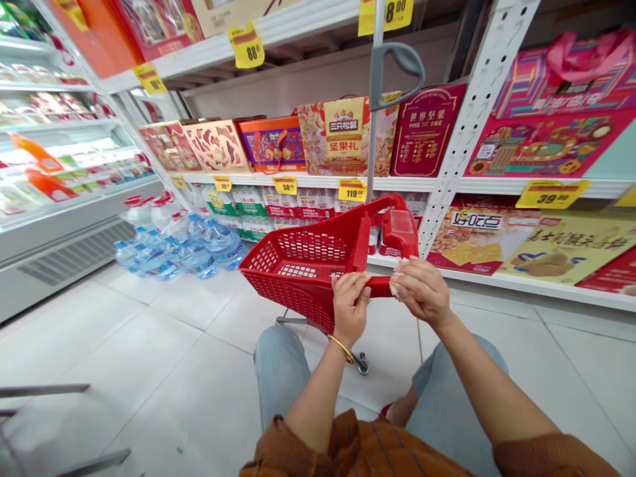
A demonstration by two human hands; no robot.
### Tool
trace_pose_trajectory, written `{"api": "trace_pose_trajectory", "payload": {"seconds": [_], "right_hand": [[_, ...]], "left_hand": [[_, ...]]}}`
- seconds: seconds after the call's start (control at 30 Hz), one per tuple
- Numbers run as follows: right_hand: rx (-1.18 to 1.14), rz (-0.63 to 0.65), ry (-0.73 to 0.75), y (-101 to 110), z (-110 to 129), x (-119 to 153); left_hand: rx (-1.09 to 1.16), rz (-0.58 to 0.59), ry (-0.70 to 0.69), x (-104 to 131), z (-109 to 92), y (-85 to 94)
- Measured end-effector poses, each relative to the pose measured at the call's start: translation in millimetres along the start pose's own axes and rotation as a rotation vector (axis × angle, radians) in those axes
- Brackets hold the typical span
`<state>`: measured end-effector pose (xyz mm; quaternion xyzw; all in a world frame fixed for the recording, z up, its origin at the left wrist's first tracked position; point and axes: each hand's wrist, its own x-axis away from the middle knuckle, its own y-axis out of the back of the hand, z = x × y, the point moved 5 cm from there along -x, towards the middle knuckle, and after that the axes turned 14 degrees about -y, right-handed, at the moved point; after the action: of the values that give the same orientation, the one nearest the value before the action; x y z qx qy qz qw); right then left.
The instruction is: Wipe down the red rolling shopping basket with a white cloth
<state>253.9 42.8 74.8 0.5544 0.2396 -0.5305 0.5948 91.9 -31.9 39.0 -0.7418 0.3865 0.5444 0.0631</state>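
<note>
A red plastic shopping cart point(370, 232) with a perforated basket stands on its wheels in front of me. My left hand point(350, 306) is closed around the near red bar at the cart's rim, with a gold bangle on that wrist. To its right, my right hand point(422, 288) is closed on a crumpled whitish-pink cloth point(395, 281). The cloth is pressed against the corner where the bar meets the upright part of the handle. Most of the cloth is hidden under my fingers. A few small items may lie in the basket, but I cannot tell.
Shelves with gift boxes point(345, 136) and yellow price tags point(352, 190) rise behind the cart. A grey hook handle on a pole point(377, 76) stands by the shelf. Large water bottles point(199, 245) sit on the tiled floor point(179, 358) at left, beside a refrigerated case point(74, 245).
</note>
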Motion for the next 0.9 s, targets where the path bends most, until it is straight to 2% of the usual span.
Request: {"api": "trace_pose_trajectory", "payload": {"seconds": [0.2,0.37,0.57,0.77,0.9], "right_hand": [[-0.219,0.073,-0.155,4.8,-10.8,-19.4],[-0.229,-0.053,-0.278,6.1,3.3,-16.5],[-0.181,-0.043,-0.288,7.0,36.1,-9.1],[-0.117,-0.082,-0.260,1.7,64.5,3.2],[-0.124,-0.031,-0.187,-1.0,74.3,7.8]], "left_hand": [[0.015,-0.014,0.008,-1.5,-1.5,2.6],[-0.008,-0.043,0.021,-0.4,-2.9,6.3],[0.018,-0.075,0.013,4.5,-6.2,21.4],[0.025,-0.047,0.017,9.6,-1.9,40.3],[-0.066,-0.027,0.011,4.8,-16.0,52.7]]}}
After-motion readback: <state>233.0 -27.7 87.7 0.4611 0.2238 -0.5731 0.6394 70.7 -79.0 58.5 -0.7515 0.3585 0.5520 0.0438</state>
